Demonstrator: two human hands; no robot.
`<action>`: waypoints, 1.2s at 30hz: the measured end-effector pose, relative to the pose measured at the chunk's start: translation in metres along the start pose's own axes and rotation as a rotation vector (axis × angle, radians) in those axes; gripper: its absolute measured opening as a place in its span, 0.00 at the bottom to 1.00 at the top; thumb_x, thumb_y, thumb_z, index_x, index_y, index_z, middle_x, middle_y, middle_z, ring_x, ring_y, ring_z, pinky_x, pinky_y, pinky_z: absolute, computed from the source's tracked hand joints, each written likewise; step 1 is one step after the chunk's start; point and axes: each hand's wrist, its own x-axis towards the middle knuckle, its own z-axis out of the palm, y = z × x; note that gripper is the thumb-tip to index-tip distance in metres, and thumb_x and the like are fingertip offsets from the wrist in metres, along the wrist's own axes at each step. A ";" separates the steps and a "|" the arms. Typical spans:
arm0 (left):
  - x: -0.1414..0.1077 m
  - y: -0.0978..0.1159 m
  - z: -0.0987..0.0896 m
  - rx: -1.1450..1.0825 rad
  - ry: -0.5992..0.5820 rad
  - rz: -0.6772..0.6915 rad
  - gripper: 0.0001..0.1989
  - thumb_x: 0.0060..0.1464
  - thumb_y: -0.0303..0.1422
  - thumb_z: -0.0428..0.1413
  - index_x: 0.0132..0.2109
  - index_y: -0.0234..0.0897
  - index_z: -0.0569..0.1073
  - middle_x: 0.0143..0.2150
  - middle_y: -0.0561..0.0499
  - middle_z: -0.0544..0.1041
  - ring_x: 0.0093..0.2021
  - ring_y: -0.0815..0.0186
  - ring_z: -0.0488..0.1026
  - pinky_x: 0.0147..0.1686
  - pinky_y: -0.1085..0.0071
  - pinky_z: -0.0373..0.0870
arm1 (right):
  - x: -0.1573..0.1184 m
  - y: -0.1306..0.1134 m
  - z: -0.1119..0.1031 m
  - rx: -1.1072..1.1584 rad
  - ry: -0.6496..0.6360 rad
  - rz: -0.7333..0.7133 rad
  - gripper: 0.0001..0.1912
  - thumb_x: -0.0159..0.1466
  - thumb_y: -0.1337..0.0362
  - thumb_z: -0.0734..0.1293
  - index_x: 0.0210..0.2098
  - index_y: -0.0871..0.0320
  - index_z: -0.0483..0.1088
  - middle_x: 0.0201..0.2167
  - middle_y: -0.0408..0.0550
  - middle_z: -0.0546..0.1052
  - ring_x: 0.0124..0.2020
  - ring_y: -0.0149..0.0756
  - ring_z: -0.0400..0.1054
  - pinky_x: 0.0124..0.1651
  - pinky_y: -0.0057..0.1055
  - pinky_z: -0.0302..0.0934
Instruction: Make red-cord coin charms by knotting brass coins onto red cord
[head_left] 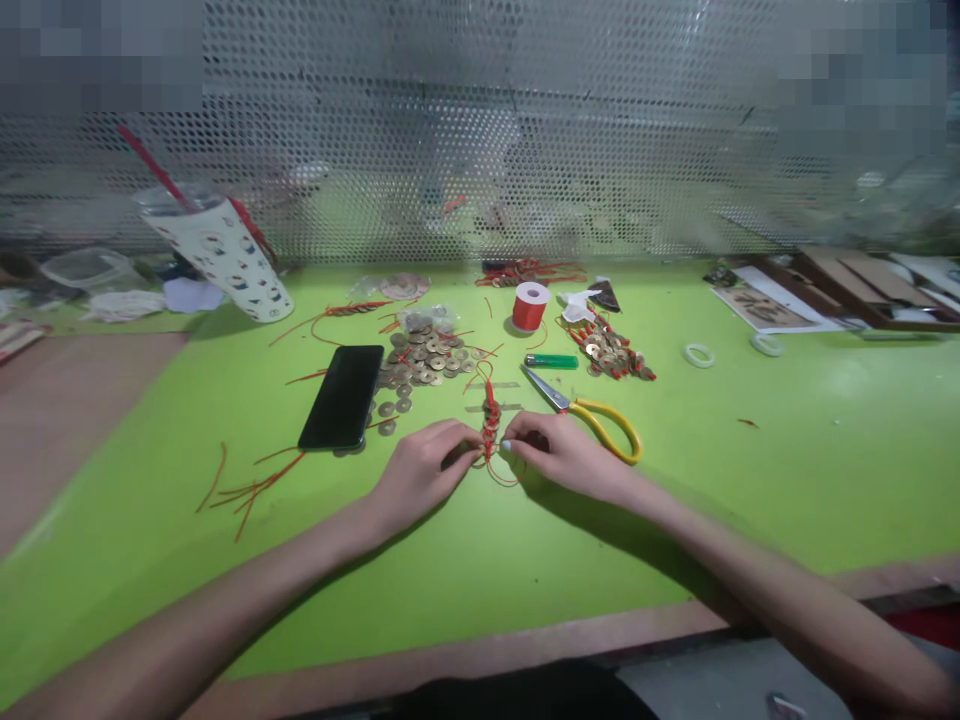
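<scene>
A string of coins (490, 420) tied with red cord lies upright in front of me on the green table. My left hand (427, 462) is at its lower left end, thumb and forefinger pinched on the red cord beside the lowest coin. From the other side, my right hand (564, 450) pinches a strand of the cord, its fingertips close to the knot. A loose loop of red cord (510, 484) curves below the two hands. Yellow-handled scissors (616, 428) lie just behind my right hand, blades pointing away to the left.
Left of the coin string are a black phone (342, 398), loose coins (429, 352) and cut red cords (255, 488). Farther back stand a red thread spool (529, 308) and a tilted cup (225, 255). A green lighter (552, 361) and finished coin strings (611, 350) lie to the right. Perforated metal mesh (480, 140) closes the back.
</scene>
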 end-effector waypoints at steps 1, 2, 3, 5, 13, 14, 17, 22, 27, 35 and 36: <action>0.000 0.000 0.000 -0.005 0.000 0.009 0.04 0.62 0.27 0.57 0.43 0.36 0.76 0.38 0.49 0.80 0.37 0.65 0.76 0.37 0.70 0.69 | 0.000 0.001 0.001 0.011 0.017 -0.001 0.07 0.68 0.66 0.63 0.37 0.59 0.73 0.30 0.45 0.76 0.30 0.33 0.67 0.34 0.29 0.58; 0.000 0.000 0.000 -0.009 0.000 0.017 0.05 0.62 0.27 0.56 0.44 0.36 0.76 0.38 0.49 0.80 0.38 0.64 0.76 0.38 0.69 0.69 | 0.000 0.002 0.003 0.024 0.040 -0.006 0.07 0.68 0.66 0.62 0.37 0.59 0.72 0.31 0.44 0.76 0.30 0.33 0.67 0.34 0.29 0.58; 0.000 0.000 0.000 -0.011 0.003 0.025 0.05 0.63 0.26 0.56 0.44 0.36 0.76 0.39 0.49 0.80 0.38 0.64 0.76 0.39 0.69 0.70 | -0.001 0.003 0.005 0.039 0.067 -0.015 0.07 0.68 0.66 0.62 0.38 0.59 0.72 0.31 0.44 0.76 0.31 0.33 0.67 0.35 0.29 0.59; 0.000 0.000 0.000 -0.015 0.010 0.034 0.05 0.63 0.26 0.56 0.43 0.36 0.76 0.39 0.49 0.81 0.38 0.64 0.76 0.39 0.69 0.70 | -0.002 0.004 0.011 0.077 0.128 -0.034 0.07 0.69 0.66 0.62 0.39 0.58 0.71 0.32 0.44 0.77 0.32 0.34 0.69 0.37 0.30 0.60; 0.003 0.005 0.000 -0.056 0.020 -0.028 0.05 0.60 0.26 0.58 0.43 0.38 0.76 0.33 0.53 0.78 0.31 0.69 0.73 0.32 0.73 0.67 | -0.007 0.001 0.019 0.228 0.223 -0.018 0.05 0.70 0.65 0.62 0.39 0.57 0.69 0.33 0.45 0.78 0.33 0.34 0.72 0.37 0.30 0.63; 0.004 0.006 0.000 -0.061 0.019 -0.039 0.05 0.60 0.25 0.58 0.43 0.38 0.76 0.33 0.54 0.78 0.30 0.69 0.72 0.32 0.73 0.67 | -0.007 0.000 0.019 0.246 0.223 -0.019 0.05 0.70 0.65 0.62 0.39 0.57 0.69 0.33 0.45 0.79 0.34 0.34 0.72 0.37 0.30 0.63; 0.005 0.008 0.001 -0.084 0.012 -0.064 0.06 0.59 0.25 0.58 0.44 0.37 0.76 0.32 0.54 0.78 0.29 0.69 0.72 0.31 0.73 0.67 | -0.008 0.000 0.020 0.287 0.214 -0.007 0.05 0.70 0.64 0.62 0.38 0.57 0.69 0.34 0.46 0.80 0.34 0.35 0.73 0.37 0.30 0.63; 0.006 0.009 0.004 -0.084 0.019 -0.045 0.06 0.59 0.25 0.58 0.43 0.37 0.76 0.34 0.52 0.79 0.32 0.67 0.73 0.34 0.71 0.69 | -0.006 0.001 0.020 0.313 0.208 0.029 0.05 0.69 0.63 0.63 0.37 0.57 0.68 0.33 0.46 0.80 0.34 0.36 0.75 0.37 0.31 0.65; 0.004 0.011 0.005 -0.008 0.025 0.075 0.07 0.62 0.25 0.55 0.45 0.36 0.76 0.38 0.48 0.81 0.39 0.63 0.76 0.39 0.67 0.71 | -0.006 0.003 0.019 0.307 0.210 0.043 0.07 0.70 0.61 0.63 0.37 0.57 0.68 0.33 0.47 0.81 0.34 0.37 0.76 0.37 0.32 0.67; 0.003 0.007 0.007 -0.019 0.027 0.043 0.07 0.62 0.25 0.55 0.44 0.37 0.76 0.38 0.48 0.80 0.39 0.62 0.75 0.39 0.66 0.71 | -0.006 0.005 0.020 0.372 0.197 0.009 0.07 0.70 0.60 0.63 0.38 0.56 0.67 0.33 0.47 0.80 0.36 0.37 0.76 0.39 0.33 0.68; 0.003 0.007 0.008 -0.026 0.028 0.037 0.07 0.62 0.25 0.55 0.44 0.37 0.76 0.38 0.48 0.80 0.39 0.62 0.75 0.40 0.65 0.71 | -0.006 0.005 0.020 0.368 0.197 0.004 0.07 0.70 0.60 0.63 0.38 0.56 0.67 0.34 0.47 0.80 0.36 0.37 0.76 0.39 0.32 0.67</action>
